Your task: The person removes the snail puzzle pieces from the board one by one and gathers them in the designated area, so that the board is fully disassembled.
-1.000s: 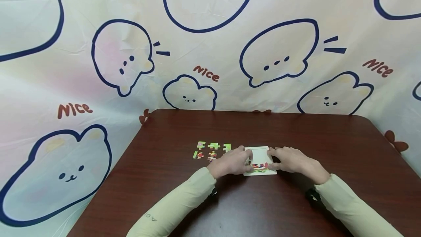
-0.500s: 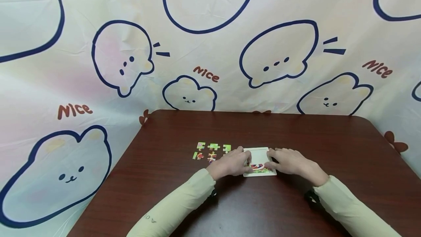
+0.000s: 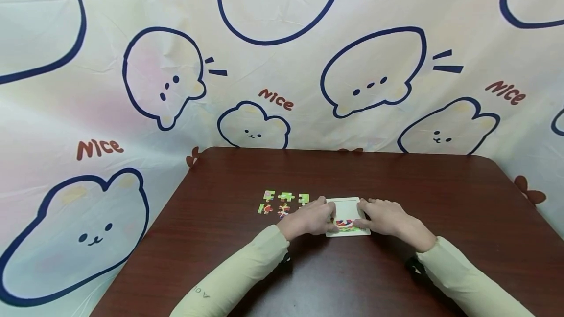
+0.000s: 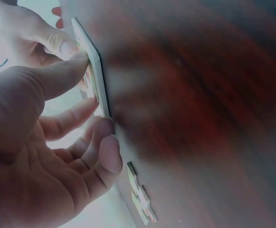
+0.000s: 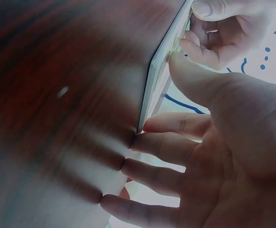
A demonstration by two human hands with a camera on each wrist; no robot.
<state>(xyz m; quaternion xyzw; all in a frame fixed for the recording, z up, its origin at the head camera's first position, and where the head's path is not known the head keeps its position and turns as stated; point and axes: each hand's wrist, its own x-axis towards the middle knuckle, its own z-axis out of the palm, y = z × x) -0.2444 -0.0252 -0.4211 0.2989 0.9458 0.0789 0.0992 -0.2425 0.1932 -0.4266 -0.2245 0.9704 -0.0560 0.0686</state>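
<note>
A white puzzle tray (image 3: 343, 199) lies flat on the table, with colourful joined puzzle pieces (image 3: 344, 225) along its near side and bare white backing behind them. My left hand (image 3: 310, 217) holds the tray's left edge, thumb at the near corner and bent fingers along the side. From the right, my right hand (image 3: 387, 216) presses its thumb on the pieces. In the right wrist view, the other fingers (image 5: 161, 142) are nearly straight; the index touches the tray edge (image 5: 157, 66) and the others reach the tabletop. Both thumbs hide part of the pieces.
Several loose puzzle pieces (image 3: 286, 196) lie in two rows left of the tray, some partly hidden by the left hand. The dark wooden table (image 3: 352, 278) ends at a printed cloth backdrop (image 3: 304, 72).
My right thumb has slid a little to the left over the tray, and the visible joined pieces have shifted slightly left with it. The left hand stays nearly still.
</note>
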